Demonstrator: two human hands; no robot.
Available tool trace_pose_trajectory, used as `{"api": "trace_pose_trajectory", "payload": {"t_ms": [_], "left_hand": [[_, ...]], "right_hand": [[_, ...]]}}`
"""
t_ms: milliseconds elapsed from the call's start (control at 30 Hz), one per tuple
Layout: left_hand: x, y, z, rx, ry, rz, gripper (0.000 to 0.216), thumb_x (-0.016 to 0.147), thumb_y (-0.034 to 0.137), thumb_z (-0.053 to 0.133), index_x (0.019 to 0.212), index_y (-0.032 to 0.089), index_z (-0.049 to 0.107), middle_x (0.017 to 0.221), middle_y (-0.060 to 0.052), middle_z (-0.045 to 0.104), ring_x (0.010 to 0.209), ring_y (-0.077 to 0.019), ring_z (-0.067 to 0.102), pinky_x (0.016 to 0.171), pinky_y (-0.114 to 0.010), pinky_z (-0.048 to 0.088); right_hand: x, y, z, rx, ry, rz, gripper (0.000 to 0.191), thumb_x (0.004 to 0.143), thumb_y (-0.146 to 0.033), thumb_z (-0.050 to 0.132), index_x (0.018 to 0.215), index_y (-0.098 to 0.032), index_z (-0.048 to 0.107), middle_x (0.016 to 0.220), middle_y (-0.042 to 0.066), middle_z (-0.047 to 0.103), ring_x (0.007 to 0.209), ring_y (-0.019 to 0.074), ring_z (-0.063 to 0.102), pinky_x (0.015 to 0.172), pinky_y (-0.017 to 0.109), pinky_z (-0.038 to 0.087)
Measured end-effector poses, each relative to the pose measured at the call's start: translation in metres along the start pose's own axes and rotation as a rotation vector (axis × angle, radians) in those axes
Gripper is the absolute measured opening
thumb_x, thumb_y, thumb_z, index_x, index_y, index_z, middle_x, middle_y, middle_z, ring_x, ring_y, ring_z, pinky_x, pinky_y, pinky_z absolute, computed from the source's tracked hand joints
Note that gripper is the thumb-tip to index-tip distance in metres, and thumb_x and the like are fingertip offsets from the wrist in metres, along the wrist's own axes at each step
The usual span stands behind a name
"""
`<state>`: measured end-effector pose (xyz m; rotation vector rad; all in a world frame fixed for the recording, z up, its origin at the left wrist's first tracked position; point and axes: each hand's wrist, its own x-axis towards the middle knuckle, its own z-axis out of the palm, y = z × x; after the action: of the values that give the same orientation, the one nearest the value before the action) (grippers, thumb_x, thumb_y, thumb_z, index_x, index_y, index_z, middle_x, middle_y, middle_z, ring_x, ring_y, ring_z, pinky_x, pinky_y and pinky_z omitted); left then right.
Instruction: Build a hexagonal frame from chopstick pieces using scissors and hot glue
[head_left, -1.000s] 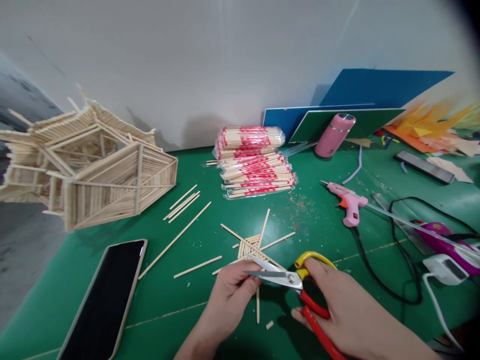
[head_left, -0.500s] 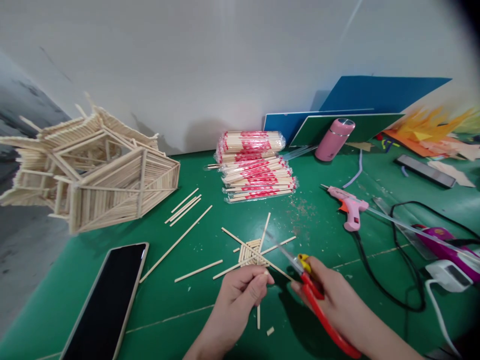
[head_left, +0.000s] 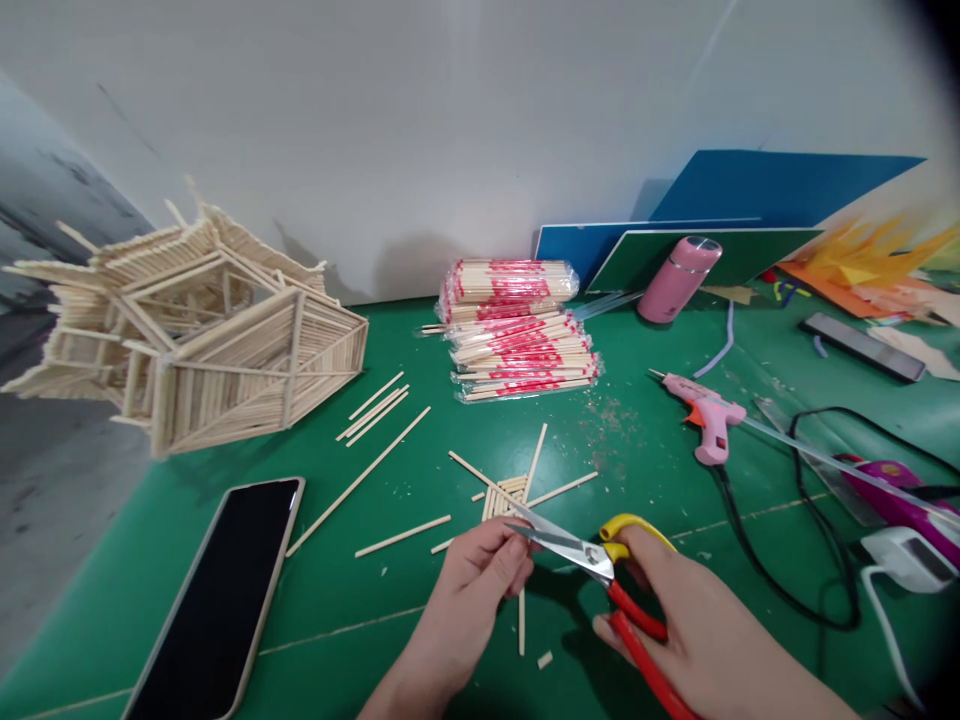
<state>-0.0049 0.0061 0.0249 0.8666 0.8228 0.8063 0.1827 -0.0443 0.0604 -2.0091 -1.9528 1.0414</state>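
My right hand (head_left: 690, 610) grips scissors (head_left: 594, 558) with red and yellow handles, the blades parted. Their tips reach over the fingertips of my left hand (head_left: 476, 580). That hand is closed in a pinch on a wooden stick, mostly hidden by the fingers and blades. Just behind, several thin sticks (head_left: 562, 488) cross one another in a star shape, with a small panel of short sticks (head_left: 504, 492) at the centre. A cut-off stub (head_left: 545, 660) lies near the front, and a single stick (head_left: 403, 537) rests left of the star.
At left stand a large stick-built model (head_left: 232, 370) and a phone (head_left: 214, 610). Bagged sticks (head_left: 525, 350) lie by the wall. To the right are a pink glue gun (head_left: 705, 415) with a black cable (head_left: 757, 575), a pink bottle (head_left: 681, 280) and a white plug (head_left: 907, 555).
The scissors have swung left and their blades have parted, now at my left fingertips. My left hand stays pinched in nearly the same place. The view has shifted slightly.
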Motion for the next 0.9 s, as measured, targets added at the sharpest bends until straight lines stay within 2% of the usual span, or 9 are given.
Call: {"api": "trace_pose_trajectory", "payload": {"t_ms": [300, 533, 900], "left_hand": [[0.0004, 0.0085, -0.0026, 0.308, 0.015, 0.089, 0.03, 0.077, 0.038, 0.051, 0.059, 0.014, 0.053, 0.052, 0.004, 0.042, 0.051, -0.008, 0.036, 0.051, -0.02, 0.028], [-0.0005, 0.0077, -0.0037, 0.363, 0.018, 0.112, 0.031, 0.079, 0.037, 0.049, 0.058, 0.014, 0.052, 0.054, 0.003, 0.044, 0.053, -0.0088, 0.039, 0.053, -0.02, 0.031], [-0.0012, 0.0082, -0.0069, 0.424, -0.028, 0.135, 0.028, 0.08, 0.032, 0.046, 0.059, 0.015, 0.052, 0.055, 0.003, 0.043, 0.053, -0.0088, 0.039, 0.052, -0.019, 0.032]], "right_hand": [[-0.0029, -0.0016, -0.0014, -0.037, -0.03, 0.015, 0.034, 0.071, -0.045, 0.052, 0.092, -0.02, 0.041, 0.085, 0.006, 0.057, 0.07, 0.0187, 0.055, 0.058, 0.026, 0.04], [-0.003, -0.0065, -0.0048, 0.041, -0.071, 0.004, 0.031, 0.07, -0.044, 0.053, 0.087, -0.02, 0.041, 0.078, 0.003, 0.058, 0.063, 0.015, 0.051, 0.055, 0.024, 0.039], [-0.0035, -0.0063, -0.0074, -0.025, -0.062, 0.013, 0.038, 0.069, -0.046, 0.054, 0.094, -0.019, 0.045, 0.084, 0.007, 0.058, 0.069, 0.0184, 0.053, 0.06, 0.028, 0.041]]}}
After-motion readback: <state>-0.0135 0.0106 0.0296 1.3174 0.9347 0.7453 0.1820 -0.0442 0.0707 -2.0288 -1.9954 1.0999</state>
